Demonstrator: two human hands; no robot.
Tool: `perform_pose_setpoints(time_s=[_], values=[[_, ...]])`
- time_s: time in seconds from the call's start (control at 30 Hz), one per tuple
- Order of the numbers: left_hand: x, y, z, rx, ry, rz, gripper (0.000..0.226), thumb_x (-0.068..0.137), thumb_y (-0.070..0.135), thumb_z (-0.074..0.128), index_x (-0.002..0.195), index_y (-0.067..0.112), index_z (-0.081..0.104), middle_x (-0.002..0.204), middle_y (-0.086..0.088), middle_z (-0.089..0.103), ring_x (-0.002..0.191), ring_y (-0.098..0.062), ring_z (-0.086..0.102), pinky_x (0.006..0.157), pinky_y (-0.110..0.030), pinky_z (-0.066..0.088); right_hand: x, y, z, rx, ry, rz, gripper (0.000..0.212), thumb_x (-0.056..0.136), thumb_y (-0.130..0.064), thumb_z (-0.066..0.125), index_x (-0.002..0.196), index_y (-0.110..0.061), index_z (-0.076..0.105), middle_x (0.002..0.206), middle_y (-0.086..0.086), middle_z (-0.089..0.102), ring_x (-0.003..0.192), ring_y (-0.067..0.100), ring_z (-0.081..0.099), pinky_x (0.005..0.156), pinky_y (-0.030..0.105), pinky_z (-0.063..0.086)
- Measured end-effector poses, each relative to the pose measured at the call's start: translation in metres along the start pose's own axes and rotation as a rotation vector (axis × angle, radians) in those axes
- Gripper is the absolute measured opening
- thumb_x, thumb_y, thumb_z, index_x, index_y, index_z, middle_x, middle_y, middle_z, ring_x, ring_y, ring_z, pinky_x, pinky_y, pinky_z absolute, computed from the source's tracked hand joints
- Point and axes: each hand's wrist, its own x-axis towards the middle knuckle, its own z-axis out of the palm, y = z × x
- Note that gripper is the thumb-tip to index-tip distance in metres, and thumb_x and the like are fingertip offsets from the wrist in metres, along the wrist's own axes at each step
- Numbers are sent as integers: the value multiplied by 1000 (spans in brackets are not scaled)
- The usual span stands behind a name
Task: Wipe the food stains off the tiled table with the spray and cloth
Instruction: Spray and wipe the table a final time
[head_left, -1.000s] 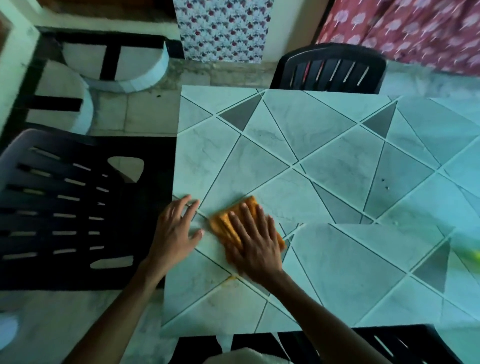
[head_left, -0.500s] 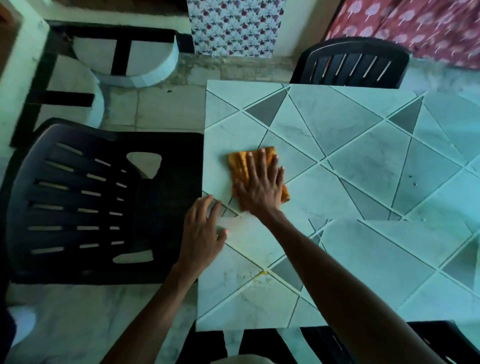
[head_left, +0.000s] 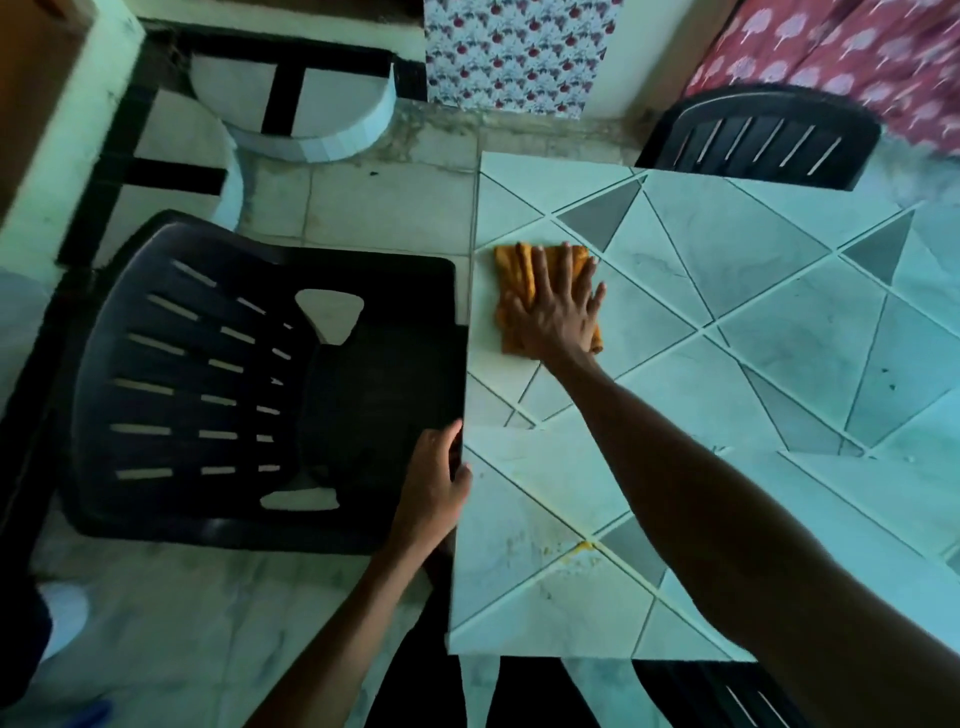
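Observation:
An orange cloth (head_left: 514, 270) lies flat on the tiled table (head_left: 753, 291) near its far left corner. My right hand (head_left: 558, 312) presses down on the cloth with fingers spread, arm stretched across the table. My left hand (head_left: 434, 483) rests at the table's left edge, thumb on the tile and fingers over the side. A small yellow food stain (head_left: 584, 546) sits on a grout line near the front of the table. No spray bottle is in view.
A black plastic chair (head_left: 249, 384) stands against the table's left side. Another black chair (head_left: 763, 137) is at the far side, and a third (head_left: 727, 693) at the near edge. Tiled floor and a round tiled step (head_left: 317, 109) lie beyond.
My right hand has pushed the cloth away from me and left, from the near middle to the far left corner. My left hand has slid off the tabletop onto its left edge.

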Motion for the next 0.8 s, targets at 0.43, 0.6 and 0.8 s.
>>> perform_pose_setpoints(time_s=[0.43, 0.6, 0.8], values=[[-9, 11, -24, -747, -95, -475, 45, 95, -9, 33, 132, 7, 55, 117, -8, 63, 90, -8, 63, 71, -20, 54, -280, 41, 51, -156, -89, -301, 77, 96, -71, 31, 159, -37, 1, 168, 1, -7, 153, 35, -11, 120, 63, 7], [-21, 5, -24, -689, -132, -461, 36, 99, -1, 36, 125, 7, 60, 124, -13, 63, 110, -22, 61, 87, -33, 52, -210, 11, 49, -114, -34, -116, 79, 94, -73, 24, 160, -34, 5, 168, 3, -8, 152, 35, -17, 120, 61, -7], [-35, -4, -24, -734, -77, -524, 29, 105, 14, 35, 120, 8, 59, 99, -12, 65, 83, -18, 63, 74, -28, 53, -216, -26, 59, -86, 52, -91, 83, 95, -63, 37, 160, -19, 13, 167, 15, -1, 154, 36, -9, 122, 60, 0]])
